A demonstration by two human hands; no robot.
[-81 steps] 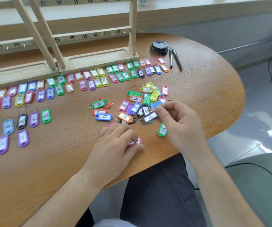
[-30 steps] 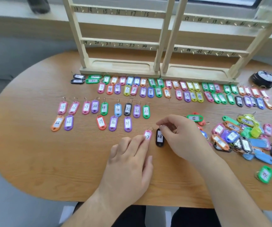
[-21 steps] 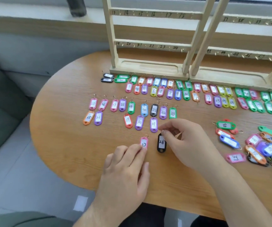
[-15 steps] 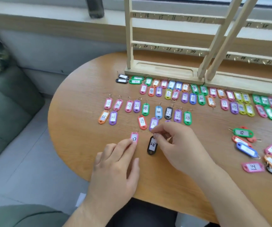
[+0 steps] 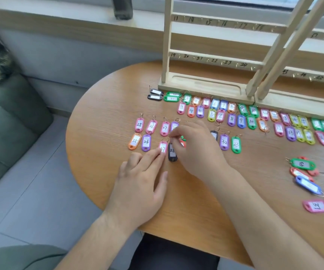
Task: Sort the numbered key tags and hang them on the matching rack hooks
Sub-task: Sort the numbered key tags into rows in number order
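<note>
1. the left hand (image 5: 141, 184) lies open and flat, its straight fingertips pressing on the pink tag 27 (image 5: 163, 148) in the near row of the surface (image 5: 102, 133)
2. the right hand (image 5: 194, 149) is curled, thumb and forefinger seemingly pinching the ring end of the black tag 28 (image 5: 172, 152), which lies just right of that pink tag and nearly touches it
3. the two tags sit in the near row after the orange 25 (image 5: 135, 141) and purple 26 (image 5: 146, 142); a matching far row runs just behind, with another pink 27 (image 5: 165, 128)
4. judged from the layout, this is the sorting stage: the hooks in view on the rack (image 5: 206, 88) look bare, and an unsorted cluster (image 5: 313, 182) waits well to the right
5. risk: the right palm covers the tags between 28 and the purple 32 (image 5: 224, 142); dragging the wrist as it leaves could sweep them out of order
6. risk: the rows are tight, so a ring could catch a neighbour's ring and pull a second tag along when one is lifted
7. risk: each number seems to come twice, so a tag nudged between the near and far rows would be hard to spot
8. risk: the handwritten digits are small and partly blurred here; a misread number would put a tag in the wrong slot and later on the wrong hook
9. risk: if the left fingertips lift with a sideways slide, the light pink tag may skid toward the near edge
</note>
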